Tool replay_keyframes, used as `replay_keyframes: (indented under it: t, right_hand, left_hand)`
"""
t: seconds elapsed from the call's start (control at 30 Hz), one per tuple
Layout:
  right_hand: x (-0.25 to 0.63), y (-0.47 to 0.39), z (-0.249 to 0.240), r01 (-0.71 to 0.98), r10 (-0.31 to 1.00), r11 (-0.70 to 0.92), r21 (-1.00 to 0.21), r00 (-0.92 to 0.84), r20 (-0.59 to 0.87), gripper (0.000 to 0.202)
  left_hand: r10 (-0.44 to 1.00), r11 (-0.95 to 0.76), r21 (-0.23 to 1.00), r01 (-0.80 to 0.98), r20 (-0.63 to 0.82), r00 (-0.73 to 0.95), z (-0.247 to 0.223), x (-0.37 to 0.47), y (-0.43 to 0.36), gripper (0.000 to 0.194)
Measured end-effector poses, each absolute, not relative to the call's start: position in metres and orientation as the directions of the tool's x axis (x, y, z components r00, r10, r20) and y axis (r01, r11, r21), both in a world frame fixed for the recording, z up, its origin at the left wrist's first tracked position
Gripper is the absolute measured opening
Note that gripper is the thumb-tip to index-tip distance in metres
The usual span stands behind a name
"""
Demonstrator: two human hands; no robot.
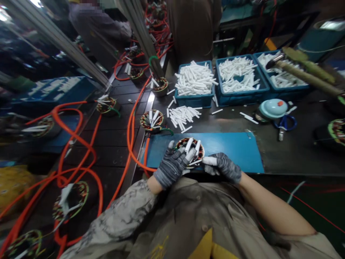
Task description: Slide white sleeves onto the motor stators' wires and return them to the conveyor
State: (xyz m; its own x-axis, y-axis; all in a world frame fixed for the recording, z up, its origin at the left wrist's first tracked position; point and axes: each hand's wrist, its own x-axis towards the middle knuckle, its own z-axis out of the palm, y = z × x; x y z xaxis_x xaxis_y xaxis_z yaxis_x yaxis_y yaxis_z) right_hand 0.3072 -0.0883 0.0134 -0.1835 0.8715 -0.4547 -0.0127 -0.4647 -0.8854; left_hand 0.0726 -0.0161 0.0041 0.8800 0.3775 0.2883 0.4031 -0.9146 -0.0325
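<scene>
The left hand [171,167], in a grey knit glove with pale fingertips, lies over the near left side of a round wire coil [199,148], fingers spread across its rim; whether they clamp it cannot be told. The right hand [223,167], gloved alike, has its fingertips at the coil's right edge, and whether they pinch anything is likewise unclear. The coil sits between the hands at the near edge of a blue mat [231,147], with white tubes [189,145] sticking up from its middle. Just beyond the mat's left part is a loose heap of similar tubes [183,116], and behind it stand three blue bins [194,98] in a row, holding more. Right of the heap are a light-blue round pot [272,107] and blue-handled scissors [289,123]. To the left, a second coil [151,121] stands near the mat's corner, beside looping orange cables [131,133]. Farther off, past a metal post [142,32], a person in grey [98,32] faces more coils.
</scene>
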Motion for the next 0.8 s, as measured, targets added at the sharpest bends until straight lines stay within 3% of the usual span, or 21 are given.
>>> replay_keyframes:
  t: [0.07, 0.17, 0.27, 0.3, 0.37, 0.47, 0.6, 0.8]
  right_hand:
    - [0.314, -0.084, 0.012, 0.019, 0.89, -0.435, -0.9, -0.144, -0.433, 0.051]
    - [0.324, -0.077, 0.017, 0.24, 0.97, -0.171, -0.956, -0.132, -0.206, 0.047]
    - [0.354, -0.064, 0.024, 0.5, 0.996, -0.02, -0.866, -0.064, -0.06, 0.033]
    - [0.369, -0.057, 0.025, 0.59, 0.998, -0.058, -0.806, 0.057, -0.03, 0.031]
    - [0.402, -0.04, 0.024, 0.819, 0.92, -0.333, -0.467, 0.39, 0.028, 0.029]
    - [0.44, -0.017, 0.015, 0.824, 0.845, -0.495, -0.276, 0.531, 0.069, 0.032]
    - [0.452, -0.005, 0.001, 0.831, 0.837, -0.528, -0.174, 0.544, 0.058, 0.029]
    - [0.453, -0.006, -0.003, 0.842, 0.844, -0.508, -0.18, 0.528, 0.093, 0.027]
  left_hand:
    - [0.393, -0.904, -0.043, 0.426, 0.311, 0.865, 0.002, 0.076, -0.019, 0.065]
    - [0.433, -0.876, -0.042, 0.481, 0.372, 0.821, -0.001, 0.079, -0.017, 0.085]
    - [0.478, -0.838, -0.035, 0.545, 0.436, 0.763, -0.006, 0.078, -0.013, 0.098]
    - [0.489, -0.828, -0.031, 0.559, 0.447, 0.749, -0.007, 0.077, -0.012, 0.101]
    - [0.502, -0.819, -0.019, 0.573, 0.457, 0.734, -0.01, 0.076, -0.01, 0.103]
    - [0.504, -0.823, 0.008, 0.567, 0.472, 0.724, -0.013, 0.075, -0.011, 0.104]
    - [0.516, -0.82, 0.052, 0.57, 0.497, 0.698, -0.017, 0.077, -0.013, 0.1]
    - [0.509, -0.822, 0.078, 0.564, 0.546, 0.665, -0.018, 0.08, -0.016, 0.1]
